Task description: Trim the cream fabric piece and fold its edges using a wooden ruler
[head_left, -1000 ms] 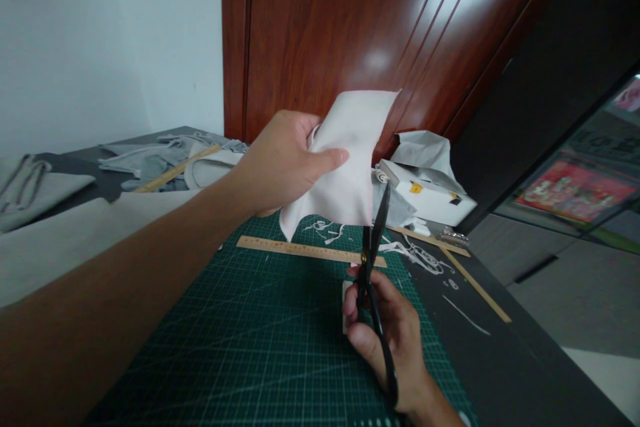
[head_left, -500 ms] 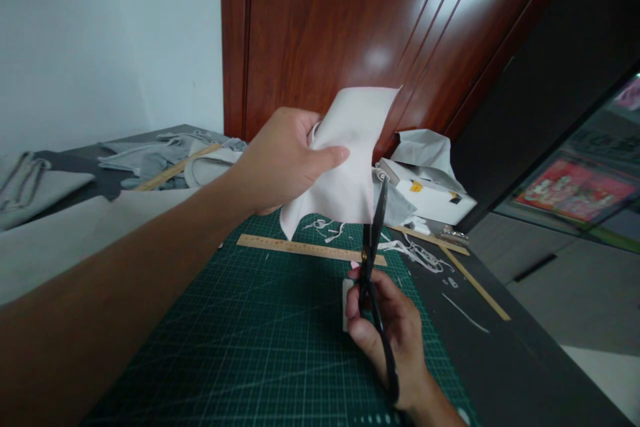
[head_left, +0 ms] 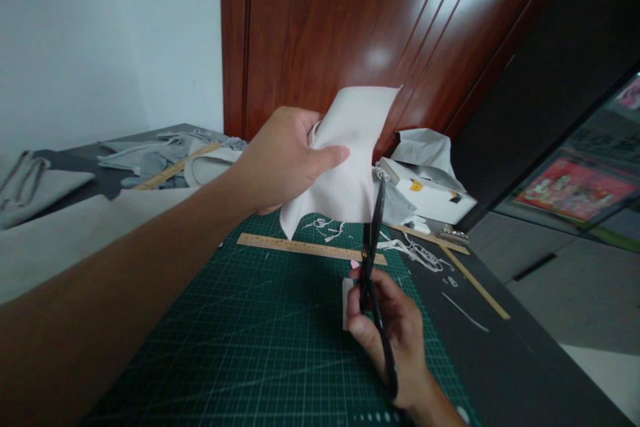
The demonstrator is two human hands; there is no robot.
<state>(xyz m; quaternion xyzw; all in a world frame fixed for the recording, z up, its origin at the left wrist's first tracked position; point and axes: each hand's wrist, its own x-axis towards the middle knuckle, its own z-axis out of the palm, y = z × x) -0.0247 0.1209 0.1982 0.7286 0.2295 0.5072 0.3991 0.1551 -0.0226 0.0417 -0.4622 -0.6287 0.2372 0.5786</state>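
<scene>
A white piece of fabric is pinched between the thumb and fingers of my left hand, held up above the green cutting mat. My right hand, lower and to the right, is closed around the handles of black scissors. Their blades point up and lie at the fabric's lower right corner. Behind my right fingers a small pale strip shows. Beneath the fabric, a wooden ruler lies across the mat.
White cords and more wooden rulers lie at the right. A white box stands behind them. Grey and white cloth pieces are piled at the back left. A brown door rises behind the table.
The scissor blades have drawn slightly closer together at the fabric's corner. My left hand and the fabric have hardly moved.
</scene>
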